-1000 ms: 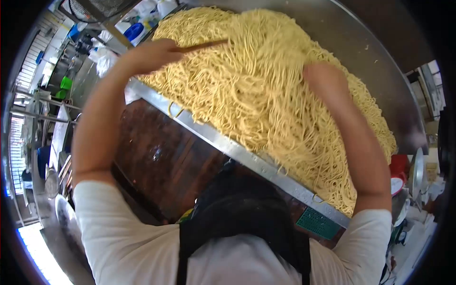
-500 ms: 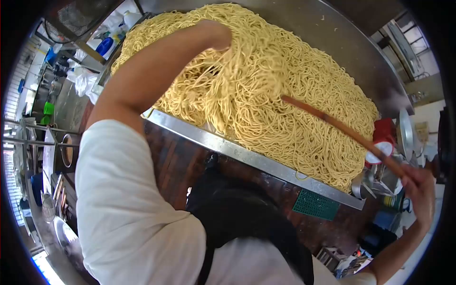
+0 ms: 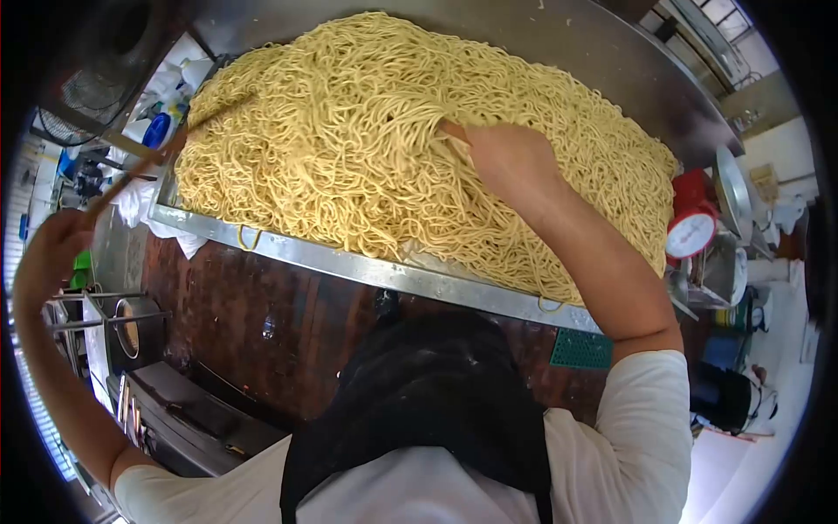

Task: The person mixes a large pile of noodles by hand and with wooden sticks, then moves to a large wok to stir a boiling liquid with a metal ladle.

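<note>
A large heap of yellow noodles [image 3: 349, 148] fills a long metal tray [image 3: 349, 260]. Far out at the left, my left hand [image 3: 59, 253] is wrapped round the end of a wooden stick [image 3: 118, 188], whose other end reaches over the heap's left side. My right hand [image 3: 511, 157] grips a second wooden stick [image 3: 453, 131] above the middle of the heap. Only a short piece of that stick shows; noodles cover the rest of it.
A red scale [image 3: 694, 196] with a white dial stands beyond the tray's right end. On the floor lies a green mat [image 3: 580, 349]. Plastic bags and a blue lid [image 3: 157, 130] are at the upper left. A metal wall rises behind the noodles.
My left hand has swung from over the noodles out to the far left. My right hand has come from the far right to the middle of the heap. The view has shifted.
</note>
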`<action>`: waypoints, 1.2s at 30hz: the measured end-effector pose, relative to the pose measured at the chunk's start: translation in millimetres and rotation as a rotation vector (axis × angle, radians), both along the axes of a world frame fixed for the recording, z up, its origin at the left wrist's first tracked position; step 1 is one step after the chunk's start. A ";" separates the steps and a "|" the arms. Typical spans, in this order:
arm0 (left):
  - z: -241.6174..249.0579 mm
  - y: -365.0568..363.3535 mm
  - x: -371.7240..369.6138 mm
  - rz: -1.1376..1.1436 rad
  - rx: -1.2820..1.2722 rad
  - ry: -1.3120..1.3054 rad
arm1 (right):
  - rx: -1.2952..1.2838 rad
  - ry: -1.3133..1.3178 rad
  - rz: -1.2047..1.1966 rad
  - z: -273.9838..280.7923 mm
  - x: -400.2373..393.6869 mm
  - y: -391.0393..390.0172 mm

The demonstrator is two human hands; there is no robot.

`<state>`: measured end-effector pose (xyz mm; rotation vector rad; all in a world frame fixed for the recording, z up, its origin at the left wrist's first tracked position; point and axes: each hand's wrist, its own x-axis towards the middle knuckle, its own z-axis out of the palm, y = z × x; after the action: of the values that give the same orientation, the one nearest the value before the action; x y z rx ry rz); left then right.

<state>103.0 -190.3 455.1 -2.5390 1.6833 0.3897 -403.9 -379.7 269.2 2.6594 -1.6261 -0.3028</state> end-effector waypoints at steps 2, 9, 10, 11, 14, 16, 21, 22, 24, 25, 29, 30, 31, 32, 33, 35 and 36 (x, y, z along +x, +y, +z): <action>18.0 -19.6 -6.2 0.001 -0.091 0.130 | 0.102 -0.033 -0.077 18.7 -34.1 24.1; -150.2 -235.9 -280.8 -0.685 0.266 -0.080 | 0.263 -0.523 -0.499 136.1 -242.0 142.0; -160.1 -256.4 -358.3 -0.589 0.420 -0.110 | 0.281 -0.455 -0.653 160.0 -263.8 166.4; -177.9 -289.8 -399.4 -0.741 0.384 -0.102 | 0.230 -0.484 -0.754 175.3 -293.0 198.8; -213.7 -353.8 -510.1 -1.055 0.215 -0.065 | 0.258 -0.670 -1.070 179.3 -363.4 262.2; -226.3 -340.7 -539.1 -1.097 0.256 -0.097 | 0.313 -0.330 -0.992 138.5 -352.7 225.9; -213.6 -295.6 -433.2 -0.730 0.404 0.427 | -0.014 -0.145 -0.575 31.6 -316.7 48.1; -200.3 -279.7 -393.0 -0.625 0.294 0.580 | -0.035 -0.122 -0.431 17.1 -312.5 -7.0; -146.4 -237.8 -343.1 -0.348 0.212 0.658 | -0.130 -0.117 -0.311 2.7 -280.5 -81.8; -119.2 -216.5 -325.0 -0.275 0.175 0.574 | -0.133 -0.212 -0.251 14.7 -265.4 -90.5; -28.4 -159.8 -285.8 -0.205 0.171 0.174 | -0.042 -0.096 -0.273 10.1 -265.7 -49.7; -17.8 -156.9 -293.8 -0.151 0.208 0.150 | -0.017 -0.069 -0.284 19.5 -274.2 -7.4; -20.3 -164.7 -305.3 -0.215 0.260 0.087 | 0.037 -0.041 -0.284 25.4 -295.8 28.4; -25.9 -176.8 -320.0 -0.277 0.310 0.029 | 0.099 -0.104 -0.362 43.7 -315.2 65.4; -40.3 -194.9 -350.7 -0.438 0.405 -0.025 | 0.154 -0.125 -0.458 72.4 -336.1 97.7; -113.6 -237.2 -405.3 -0.867 0.347 -0.147 | 0.142 -0.410 -0.547 119.7 -401.1 154.5; -131.8 -241.3 -469.7 -0.642 0.476 -0.201 | 0.241 -0.470 -0.676 158.7 -414.8 176.2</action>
<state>-366.7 -431.6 323.3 -1.5545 1.9140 0.3977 -818.7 -203.5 427.9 2.3429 -2.7762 0.1618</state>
